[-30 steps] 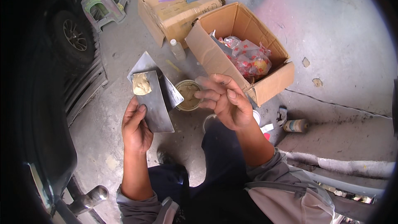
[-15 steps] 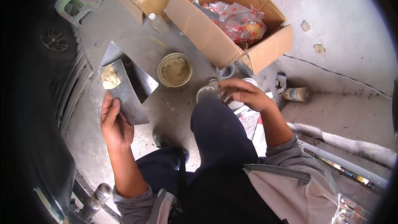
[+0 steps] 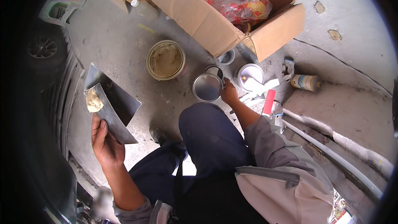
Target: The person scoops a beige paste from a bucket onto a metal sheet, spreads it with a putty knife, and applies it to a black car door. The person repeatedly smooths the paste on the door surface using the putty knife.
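My left hand (image 3: 107, 143) is closed on two metal scraper plates (image 3: 121, 126); a cream lump of putty (image 3: 94, 101) sits on the nearer one. My right hand (image 3: 229, 94) has reached down to a round metal lid or tin (image 3: 205, 88) and is closed at its right rim. Behind that lies another round dark tin (image 3: 214, 68). An open tub of tan putty (image 3: 166, 60) stands left of them on the concrete floor (image 3: 103, 45), and a white tin with pale contents (image 3: 248, 76) is just right of my right hand.
An open cardboard box (image 3: 269, 31) with printed plastic bags is at the back. A plastic stool (image 3: 62, 8), bottle (image 3: 145, 10) and car wheel (image 3: 41, 47) are left of it. A cylindrical can (image 3: 304, 83) lies right by a raised concrete ledge (image 3: 331, 103) and a pipe (image 3: 340, 157).
My left hand has moved left and down with the scrapers. My right hand has left its raised, spread position and moved down to the tins, closing at a rim.
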Demonstrator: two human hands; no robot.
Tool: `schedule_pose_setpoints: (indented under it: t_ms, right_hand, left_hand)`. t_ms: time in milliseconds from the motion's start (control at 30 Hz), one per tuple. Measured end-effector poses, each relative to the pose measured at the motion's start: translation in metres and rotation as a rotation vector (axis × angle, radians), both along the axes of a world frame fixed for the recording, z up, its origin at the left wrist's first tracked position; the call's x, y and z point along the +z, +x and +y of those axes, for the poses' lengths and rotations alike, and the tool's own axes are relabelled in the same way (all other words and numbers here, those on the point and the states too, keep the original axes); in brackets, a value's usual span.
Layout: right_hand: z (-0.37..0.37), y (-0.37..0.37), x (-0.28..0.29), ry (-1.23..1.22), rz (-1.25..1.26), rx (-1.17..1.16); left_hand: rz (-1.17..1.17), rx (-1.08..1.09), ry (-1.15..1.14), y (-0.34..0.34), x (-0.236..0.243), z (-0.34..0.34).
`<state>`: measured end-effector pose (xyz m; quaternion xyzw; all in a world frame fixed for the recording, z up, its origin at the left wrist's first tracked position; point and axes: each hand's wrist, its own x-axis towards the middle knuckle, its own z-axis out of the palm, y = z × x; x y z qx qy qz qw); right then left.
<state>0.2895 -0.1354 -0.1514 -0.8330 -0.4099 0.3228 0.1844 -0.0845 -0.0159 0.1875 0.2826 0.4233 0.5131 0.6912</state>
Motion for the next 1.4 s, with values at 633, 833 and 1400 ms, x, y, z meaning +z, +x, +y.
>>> schedule_pose_setpoints:
  t_ms: [633, 833, 1400]
  right_hand:
    - [0.103, -0.043, 0.262, 0.831, -0.351, 0.878]
    - [0.172, -0.075, 0.196, 0.947, -0.430, 1.215]
    - [0.109, -0.055, 0.142, 0.655, -0.300, 0.921]
  left_hand:
    - [0.173, 0.105, 0.016, 0.002, 0.012, -0.010]
    - [0.166, 0.096, 0.030, 0.007, 0.017, -0.007]
    - [0.181, 0.098, 0.013, -0.011, 0.002, -0.011]
